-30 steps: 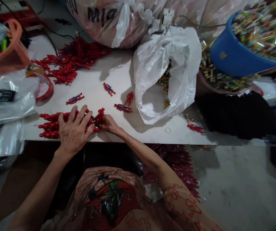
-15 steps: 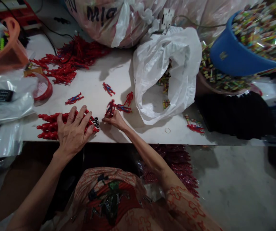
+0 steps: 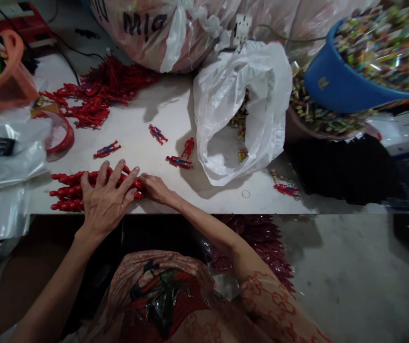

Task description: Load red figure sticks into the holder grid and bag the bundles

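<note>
Several rows of red toy figures (image 3: 69,192) lie side by side at the table's front edge, their heads to the left. My left hand (image 3: 106,200) rests on top of them, fingers spread and stretched out. At the right end of the rows is my right hand (image 3: 156,188), its fingers closed at the ends of the figures, on a toy figure that the hand mostly hides. Just beyond my hands lie loose red and blue figures: one at the left (image 3: 107,149), another farther back (image 3: 158,134), and one (image 3: 179,162) beside a plain red figure (image 3: 188,148).
An open white plastic bag (image 3: 240,114) with small colourful pieces stands right of the loose figures. Behind is a heap of red figures (image 3: 114,81). A blue tub (image 3: 327,71) full of wrapped pieces, black cloth (image 3: 343,169) and a red tape roll (image 3: 69,136) lie around.
My right hand has moved left and down to the end of the rows with the red and blue figure, which is now hidden. My left hand stays on the rows.
</note>
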The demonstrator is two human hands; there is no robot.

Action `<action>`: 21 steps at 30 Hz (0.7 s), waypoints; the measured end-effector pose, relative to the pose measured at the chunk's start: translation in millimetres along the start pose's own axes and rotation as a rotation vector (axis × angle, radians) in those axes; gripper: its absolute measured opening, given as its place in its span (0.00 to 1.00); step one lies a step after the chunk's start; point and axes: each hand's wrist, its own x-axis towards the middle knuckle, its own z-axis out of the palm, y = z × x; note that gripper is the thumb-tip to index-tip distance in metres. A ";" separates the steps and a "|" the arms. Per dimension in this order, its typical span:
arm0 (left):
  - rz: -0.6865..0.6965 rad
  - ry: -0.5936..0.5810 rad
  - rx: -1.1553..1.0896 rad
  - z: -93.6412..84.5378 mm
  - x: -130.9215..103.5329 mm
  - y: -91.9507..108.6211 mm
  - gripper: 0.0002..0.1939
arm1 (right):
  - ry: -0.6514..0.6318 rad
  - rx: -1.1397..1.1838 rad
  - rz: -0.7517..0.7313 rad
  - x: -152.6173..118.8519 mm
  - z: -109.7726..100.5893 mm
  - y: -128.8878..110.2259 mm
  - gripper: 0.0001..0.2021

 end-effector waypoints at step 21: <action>0.084 0.059 -0.006 6.0 -8.0 -9.9 0.22 | 0.265 0.447 0.388 -19.0 -45.9 43.4 0.11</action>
